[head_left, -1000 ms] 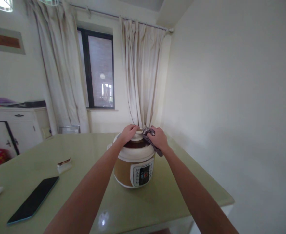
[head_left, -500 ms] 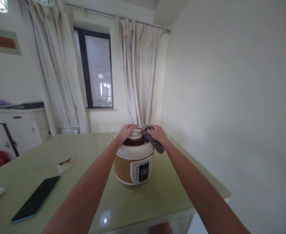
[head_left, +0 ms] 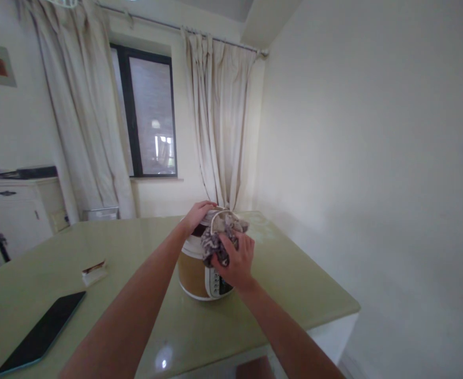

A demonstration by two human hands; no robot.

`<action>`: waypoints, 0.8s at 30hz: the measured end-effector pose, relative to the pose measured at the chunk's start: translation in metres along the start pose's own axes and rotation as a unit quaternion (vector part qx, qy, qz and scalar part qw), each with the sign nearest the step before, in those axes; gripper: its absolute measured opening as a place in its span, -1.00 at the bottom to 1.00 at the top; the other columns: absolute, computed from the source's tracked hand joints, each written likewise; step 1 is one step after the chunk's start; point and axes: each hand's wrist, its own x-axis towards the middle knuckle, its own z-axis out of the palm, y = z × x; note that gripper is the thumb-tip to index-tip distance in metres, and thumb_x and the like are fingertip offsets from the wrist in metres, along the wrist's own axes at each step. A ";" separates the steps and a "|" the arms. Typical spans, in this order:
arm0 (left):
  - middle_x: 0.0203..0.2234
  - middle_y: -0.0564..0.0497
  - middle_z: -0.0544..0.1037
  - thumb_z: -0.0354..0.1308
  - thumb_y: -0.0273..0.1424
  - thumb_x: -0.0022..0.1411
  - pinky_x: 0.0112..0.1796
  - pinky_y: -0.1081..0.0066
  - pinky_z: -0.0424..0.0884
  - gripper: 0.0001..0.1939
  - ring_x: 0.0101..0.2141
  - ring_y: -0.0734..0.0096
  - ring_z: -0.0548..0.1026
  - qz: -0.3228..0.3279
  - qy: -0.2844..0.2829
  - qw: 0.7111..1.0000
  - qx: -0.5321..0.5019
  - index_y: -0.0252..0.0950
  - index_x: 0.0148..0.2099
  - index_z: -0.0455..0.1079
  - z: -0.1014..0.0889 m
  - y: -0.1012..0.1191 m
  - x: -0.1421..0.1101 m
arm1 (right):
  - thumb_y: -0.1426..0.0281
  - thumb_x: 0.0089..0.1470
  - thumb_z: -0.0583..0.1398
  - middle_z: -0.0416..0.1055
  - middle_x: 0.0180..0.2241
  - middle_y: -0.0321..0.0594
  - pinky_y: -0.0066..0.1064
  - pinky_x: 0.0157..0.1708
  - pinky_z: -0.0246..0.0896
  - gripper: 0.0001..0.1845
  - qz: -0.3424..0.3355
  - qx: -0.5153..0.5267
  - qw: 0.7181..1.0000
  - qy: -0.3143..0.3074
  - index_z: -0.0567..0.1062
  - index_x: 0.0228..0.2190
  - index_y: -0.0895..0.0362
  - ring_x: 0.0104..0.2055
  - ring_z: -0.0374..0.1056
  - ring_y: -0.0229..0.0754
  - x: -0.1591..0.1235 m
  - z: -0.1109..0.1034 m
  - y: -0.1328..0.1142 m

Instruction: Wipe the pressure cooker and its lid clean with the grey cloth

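One flat, black, slab-like device (head_left: 44,331) lies on the shiny pale green tabletop (head_left: 294,284), near the person and off to the left, well apart from the work. Past it, the right hand (head_left: 239,263) clutches a crumpled grey and white patterned cloth (head_left: 213,245) at the front of the round white and tan electric cooker (head_left: 192,275). I think the loose folds could catch on the lid and tug it, or the fingers could bump a button, because the cloth and hand are right by the panel (head_left: 217,281). A hard push on one side could also make the cooker slide or turn, since the tabletop looks smooth. The cooker stands upright on the tabletop, in front of the person. Its panel, partly covered, faces back toward the person and a bit to the right. It is round, so I see no clear long side; its middle line goes straight up and down. Farther up, the left hand (head_left: 200,215) rests on the left side of the lid, but I cannot tell how tightly its fingers hold on. Behind the tabletop hangs a long cream curtain (head_left: 225,116).
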 end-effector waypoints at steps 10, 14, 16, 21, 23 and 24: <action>-0.13 -0.05 0.72 0.26 -0.10 0.06 0.04 0.21 0.46 -0.51 -0.07 0.14 0.60 -0.046 -0.064 0.996 0.047 -0.26 -0.02 0.60 -0.014 -0.002 0.012 | 0.33 0.34 0.21 0.53 0.13 -0.26 -0.16 0.29 0.15 -0.85 -0.423 0.043 0.901 -0.092 0.59 -0.14 -0.10 0.22 0.31 -0.16 -0.008 0.048 -0.037; -0.06 -0.08 0.70 0.26 -0.03 0.10 0.04 0.20 0.47 -0.42 -0.08 0.15 0.61 -0.047 -0.083 0.995 -0.003 -0.27 0.08 0.55 -0.014 -0.002 0.002 | 0.21 0.23 0.27 0.46 0.20 -0.30 -0.04 0.30 0.12 -0.75 -0.323 0.060 0.943 -0.044 0.58 -0.05 -0.23 0.24 0.33 -0.08 -0.028 0.029 0.004; -0.03 -0.08 0.69 0.25 -0.02 0.12 0.06 0.19 0.45 -0.43 -0.05 0.14 0.60 -0.043 -0.080 0.996 -0.009 -0.26 0.08 0.55 -0.013 -0.001 -0.002 | 0.09 0.09 0.32 0.45 0.17 -0.18 0.11 0.24 0.17 -0.61 -0.211 0.072 0.974 -0.036 0.59 -0.02 -0.21 0.19 0.36 0.09 -0.044 0.020 0.029; -0.02 -0.08 0.69 0.23 -0.03 0.17 0.10 0.18 0.43 -0.46 0.00 0.12 0.58 -0.022 -0.063 0.997 0.037 -0.25 0.08 0.55 -0.010 0.002 -0.005 | 0.21 0.08 0.23 0.34 0.11 0.04 0.10 0.12 0.32 -0.41 0.126 0.131 0.981 0.072 0.45 0.16 -0.01 0.16 0.34 0.19 -0.064 0.020 0.062; -0.02 -0.08 0.69 0.21 -0.04 0.18 0.11 0.17 0.43 -0.47 0.01 0.11 0.57 -0.011 -0.057 0.997 0.048 -0.26 0.07 0.56 -0.009 0.002 -0.005 | 0.26 0.17 0.14 0.39 0.03 -0.01 0.03 0.11 0.35 -0.45 0.219 0.163 0.957 0.101 0.39 0.19 0.01 0.11 0.37 0.10 -0.058 0.021 0.064; -0.02 -0.09 0.68 0.21 -0.04 0.19 0.14 0.16 0.42 -0.48 0.02 0.10 0.57 -0.001 -0.051 0.997 0.054 -0.26 0.05 0.57 -0.008 0.001 -0.005 | 0.27 0.19 0.11 0.41 0.00 -0.03 -0.01 0.11 0.36 -0.48 0.247 0.170 0.948 0.105 0.39 0.18 0.01 0.09 0.38 0.07 -0.052 0.019 0.063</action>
